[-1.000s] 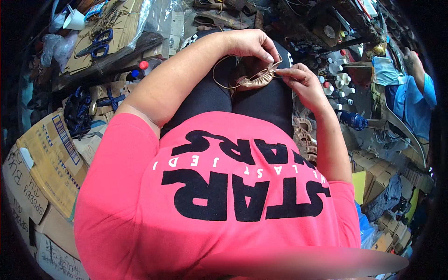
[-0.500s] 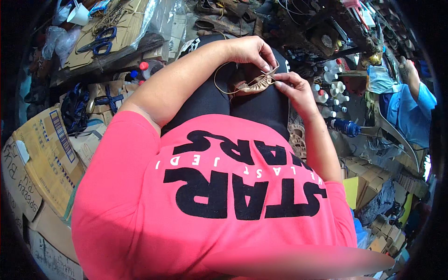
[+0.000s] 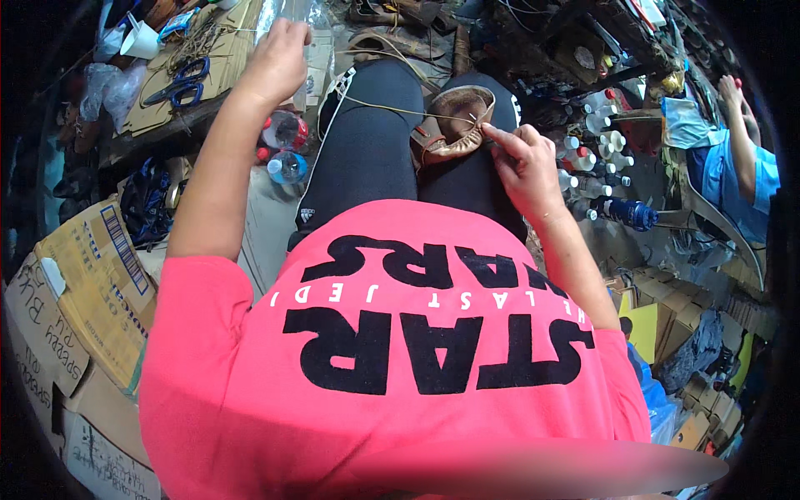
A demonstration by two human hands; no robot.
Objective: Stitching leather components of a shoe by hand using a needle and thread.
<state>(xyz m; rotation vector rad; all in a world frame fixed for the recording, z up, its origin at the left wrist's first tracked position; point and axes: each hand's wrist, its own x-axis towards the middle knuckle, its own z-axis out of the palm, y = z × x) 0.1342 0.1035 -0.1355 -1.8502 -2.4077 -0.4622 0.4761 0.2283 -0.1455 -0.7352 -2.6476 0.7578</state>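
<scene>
Item: tan leather shoe upper (image 3: 454,125), lying on my lap across my black-trousered thighs, opening turned up
Landmark: every place below is given from that shoe upper
Left hand (image 3: 279,62): raised well away to its left, fist closed around the end of the thread (image 3: 392,107), which it draws out taut
Right hand (image 3: 525,162): touching its right edge, fingers curled and thumb and forefinger pinched together at the seam; whether a needle sits in the pinch I cannot tell
Thread: thin, pale, running in a straight line from my left fist to the stitched edge
Handling, my judgement: light, soft and floppy, so it wants pinning against my thigh; the leather looks grippy rather than slippery; not fragile, though a hard pull could pucker or tear the stitch holes
Where to hold: at the rim right beside the stitch, as my right hand does, with the thread taken close to its end
To its left: blue-handled scissors (image 3: 179,79) on a cardboard sheet, plastic bottles (image 3: 283,146) on the floor
To its right: a cluster of small white-capped bottles (image 3: 596,146); farther right a co-worker's arm (image 3: 742,142) in blue
</scene>
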